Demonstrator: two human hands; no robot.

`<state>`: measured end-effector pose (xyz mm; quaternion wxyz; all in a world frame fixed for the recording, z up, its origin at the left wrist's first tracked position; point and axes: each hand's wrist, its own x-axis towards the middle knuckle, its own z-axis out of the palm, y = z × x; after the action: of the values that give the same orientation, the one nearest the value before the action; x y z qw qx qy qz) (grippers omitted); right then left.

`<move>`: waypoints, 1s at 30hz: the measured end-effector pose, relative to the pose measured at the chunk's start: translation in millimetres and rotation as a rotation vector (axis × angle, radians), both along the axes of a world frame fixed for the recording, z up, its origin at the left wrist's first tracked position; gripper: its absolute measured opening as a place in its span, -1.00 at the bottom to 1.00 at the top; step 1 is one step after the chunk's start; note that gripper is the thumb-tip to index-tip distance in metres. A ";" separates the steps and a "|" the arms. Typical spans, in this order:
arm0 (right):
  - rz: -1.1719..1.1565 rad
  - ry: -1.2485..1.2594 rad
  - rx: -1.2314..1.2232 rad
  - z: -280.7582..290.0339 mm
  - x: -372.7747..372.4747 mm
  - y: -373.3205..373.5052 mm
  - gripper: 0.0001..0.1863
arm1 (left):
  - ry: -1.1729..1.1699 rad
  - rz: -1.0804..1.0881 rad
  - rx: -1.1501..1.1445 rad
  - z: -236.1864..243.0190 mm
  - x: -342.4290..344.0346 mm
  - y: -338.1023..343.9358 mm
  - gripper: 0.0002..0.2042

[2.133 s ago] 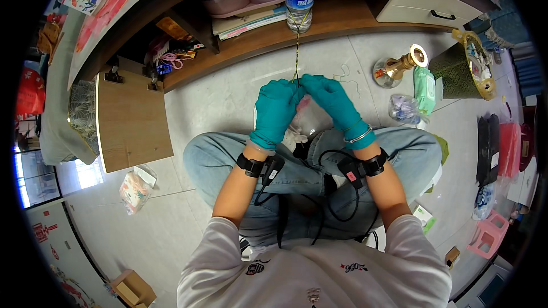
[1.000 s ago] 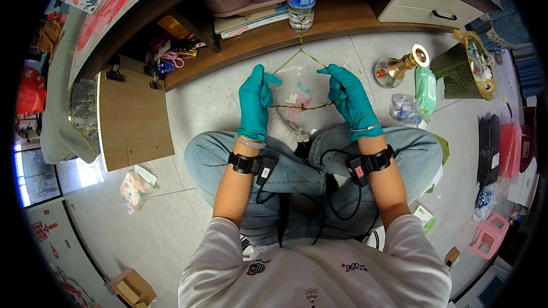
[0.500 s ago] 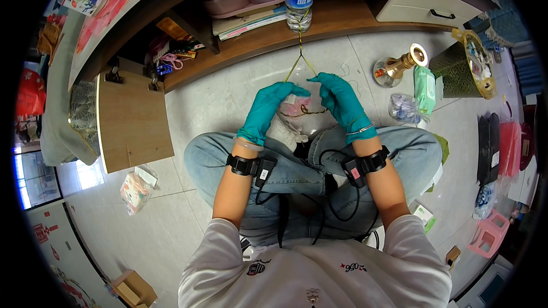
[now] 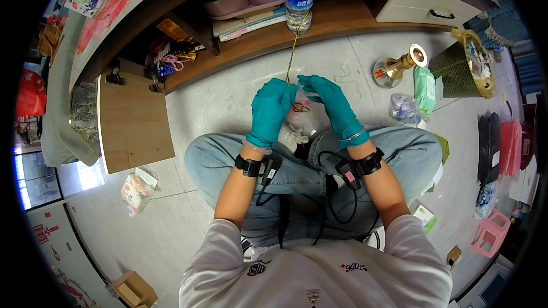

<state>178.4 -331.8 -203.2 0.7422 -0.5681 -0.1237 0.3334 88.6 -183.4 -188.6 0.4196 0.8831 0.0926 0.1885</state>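
A yellow and black cord [image 4: 293,57] is looped around a clear water bottle [image 4: 298,3] with a blue label. From the bottle it runs down toward me as one twisted strand. My left hand [image 4: 270,108], in a teal glove, is closed around the cord's near end. My right hand [image 4: 334,102], gloved alike, has its fingers stretched toward the left fingertips, apart from each other. Between and below the hands, a dark curled piece of cord [image 4: 300,107] shows over a clear plastic bag [image 4: 308,122] with pink print. White gloves [image 4: 291,137] lie by my legs.
The bottle stands on a low wooden shelf [image 4: 240,51] beside stacked books [image 4: 251,25]. To the right are a gold-necked glass vessel [image 4: 394,68], a green wipes pack [image 4: 424,88] and a patterned bin [image 4: 456,68]. An open cabinet door [image 4: 134,122] juts out at left.
The two strands that spread apart below the bottle now run together as one twisted line. My left hand has closed on them, and my right hand's fingers have straightened.
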 end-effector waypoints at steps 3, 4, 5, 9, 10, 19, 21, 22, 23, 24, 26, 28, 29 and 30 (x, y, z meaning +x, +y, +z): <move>0.062 -0.077 0.029 13.0 -2.0 4.6 -0.71 | -0.095 -0.073 0.265 17.7 2.4 -9.2 -0.94; 0.082 -0.023 0.039 14.3 -6.8 6.0 -0.71 | -0.147 -0.109 0.281 20.6 3.1 -11.7 -0.93; 0.102 0.031 0.048 15.0 -9.1 6.2 -0.71 | -0.108 -0.121 0.286 17.7 2.6 -12.1 -0.94; 0.015 0.035 -0.035 10.4 -8.6 6.8 -0.73 | -0.017 -0.115 0.374 17.2 0.7 -14.3 -0.94; -0.045 0.036 -0.036 14.4 -8.4 7.0 -0.74 | -0.012 -0.100 0.410 19.8 0.9 -15.3 -0.93; -0.095 0.076 -0.010 17.3 1.0 5.2 -0.78 | 0.127 -0.074 0.390 25.3 0.5 -9.0 -0.90; -0.038 0.024 -0.048 12.1 -5.7 8.5 -0.77 | 0.018 -0.098 0.401 21.5 0.2 -10.9 -0.91; -0.014 0.013 -0.044 7.7 -8.9 9.9 -0.78 | -0.037 -0.110 0.407 20.4 0.0 -12.1 -0.90; 0.009 0.002 -0.040 5.0 -10.2 10.3 -0.78 | -0.022 -0.114 0.408 20.3 -0.2 -13.0 -0.90; 0.013 0.000 -0.030 5.0 -9.8 10.2 -0.79 | -0.006 -0.117 0.409 20.6 -0.6 -13.6 -0.90; 0.020 -0.004 -0.010 5.7 -8.5 9.8 -0.80 | -0.021 -0.107 0.425 20.9 -0.2 -15.0 -0.90; -0.040 0.045 -0.023 17.2 -10.6 12.2 -0.80 | -0.082 -0.078 0.453 21.0 0.5 -16.1 -0.89; -0.070 0.069 -0.029 20.9 -11.3 13.1 -0.79 | -0.041 -0.062 0.377 22.6 0.3 -16.0 -0.90; -0.119 0.042 0.016 20.5 -9.6 11.7 -0.80 | -0.001 -0.047 0.301 26.5 0.5 -16.3 -0.89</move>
<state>168.7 -320.1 -182.7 0.7676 -0.5613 -0.0770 0.2996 89.1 -199.7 -162.0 0.2866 0.9379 0.0423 0.1909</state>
